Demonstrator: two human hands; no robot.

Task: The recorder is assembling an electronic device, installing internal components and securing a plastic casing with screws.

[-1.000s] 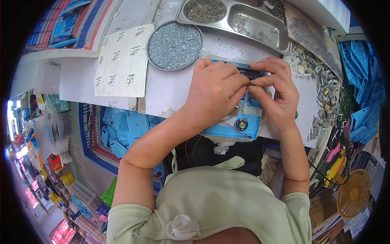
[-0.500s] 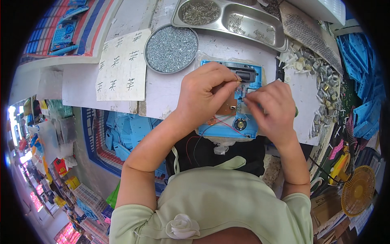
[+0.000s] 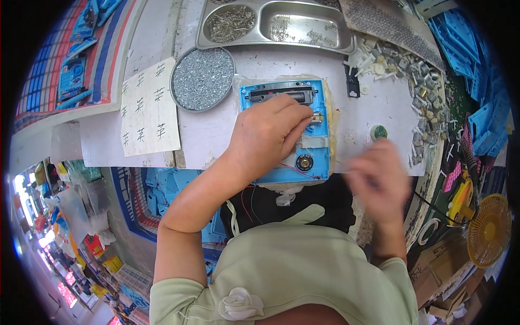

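A blue plastic casing (image 3: pixel 323 149) lies on the table in front of me, with a black part (image 3: pixel 257 96) along its far side and a small round speaker (image 3: pixel 304 162) at its near right. My left hand (image 3: pixel 271 132) reaches over it, thumb and fingers pinched beside a small silver metal part (image 3: pixel 317 118). What sits between those fingertips is hidden. Off the casing's right side, my right hand (image 3: pixel 379 179) is smeared by motion, so its fingers cannot be read. Just beyond it stands a small green-topped round object (image 3: pixel 378 131).
A round dish of silver screws (image 3: pixel 202 79) stands left of the casing, beside a paper sheet (image 3: pixel 149 116). Behind is a metal compartment tray (image 3: pixel 258 39) with small screws. Loose small metal and plastic parts (image 3: pixel 428 103) lie at right. A yellow fan (image 3: pixel 489 231) stands lower right.
My right hand has pulled back from the casing toward the lower right. My left hand stays over the casing, still pinched. The whole view has shifted, moving the table things leftward.
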